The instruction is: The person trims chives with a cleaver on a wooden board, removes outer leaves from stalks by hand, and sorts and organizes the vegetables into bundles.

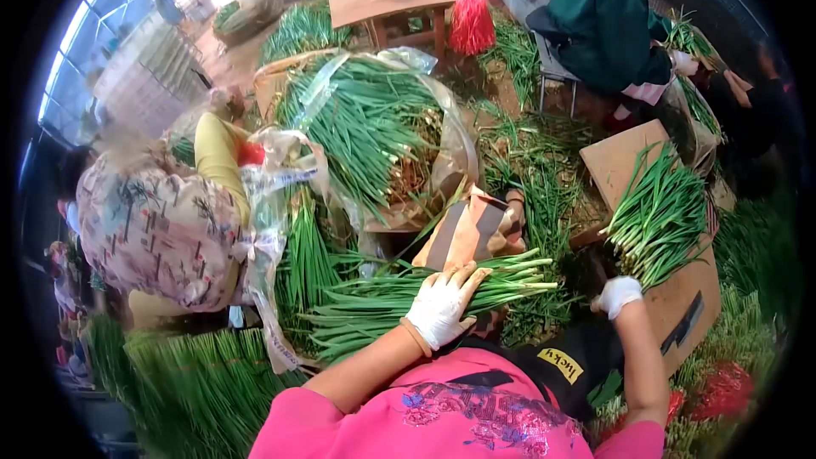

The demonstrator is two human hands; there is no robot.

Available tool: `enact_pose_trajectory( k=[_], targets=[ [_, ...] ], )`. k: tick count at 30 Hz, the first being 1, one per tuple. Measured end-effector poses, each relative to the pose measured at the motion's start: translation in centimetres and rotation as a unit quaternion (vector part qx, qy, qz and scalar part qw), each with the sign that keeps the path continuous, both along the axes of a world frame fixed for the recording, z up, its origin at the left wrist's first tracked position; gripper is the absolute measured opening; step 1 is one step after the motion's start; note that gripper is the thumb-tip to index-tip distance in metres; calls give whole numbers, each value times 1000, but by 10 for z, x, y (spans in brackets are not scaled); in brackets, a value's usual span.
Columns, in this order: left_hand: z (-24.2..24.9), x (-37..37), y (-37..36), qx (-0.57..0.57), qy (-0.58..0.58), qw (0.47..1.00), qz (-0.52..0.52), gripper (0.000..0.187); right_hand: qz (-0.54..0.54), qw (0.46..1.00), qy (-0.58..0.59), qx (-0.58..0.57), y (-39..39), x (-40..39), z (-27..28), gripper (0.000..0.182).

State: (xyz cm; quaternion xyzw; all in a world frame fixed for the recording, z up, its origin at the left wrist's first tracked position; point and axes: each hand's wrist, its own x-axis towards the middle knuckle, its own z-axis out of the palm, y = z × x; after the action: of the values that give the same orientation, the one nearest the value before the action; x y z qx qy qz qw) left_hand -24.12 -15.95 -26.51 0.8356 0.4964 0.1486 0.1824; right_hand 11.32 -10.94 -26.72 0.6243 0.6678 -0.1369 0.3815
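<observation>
My left hand (444, 302), in a white glove, lies over a bunch of long green stalks (510, 276) across my lap, its fingers spread on top of them. The pale stalk ends point right and the leaves fan out left. My right hand (618, 296), also gloved, is beside the lower ends of another green bunch (659, 217) that rests on a wooden board (693, 306). Its fingers are curled, and what they hold, if anything, is too small to make out. A dark flat tool (682, 321) lies on that board.
A plastic-lined basket of green stalks (365, 119) stands ahead. Red ties (472, 17) hang from a small wooden table (353, 2). A person in patterned clothing (161, 225) is at the left, another in dark green (605, 21) at the upper right. Upright stalks (204, 382) fill the lower left.
</observation>
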Motion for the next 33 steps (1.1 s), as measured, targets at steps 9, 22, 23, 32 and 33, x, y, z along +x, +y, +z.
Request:
enact_pose_trajectory(
  k=[9,22,23,32,33],
  targets=[
    [8,6,2,-21,65,997,-42,89,306,745,508,304,94,-169,39,24],
    [13,-10,17,-75,20,997,21,89,179,796,508,278,143,-103,-23,43],
    [14,-6,17,-74,32,996,22,93,100,745,618,231,138,-125,-26,47],
    [-7,-33,35,-136,-147,976,85,90,-203,869,440,101,57,-46,-92,37],
    [-2,-34,38,-184,-197,956,113,89,-263,801,532,78,38,-40,-92,35]
  ],
)
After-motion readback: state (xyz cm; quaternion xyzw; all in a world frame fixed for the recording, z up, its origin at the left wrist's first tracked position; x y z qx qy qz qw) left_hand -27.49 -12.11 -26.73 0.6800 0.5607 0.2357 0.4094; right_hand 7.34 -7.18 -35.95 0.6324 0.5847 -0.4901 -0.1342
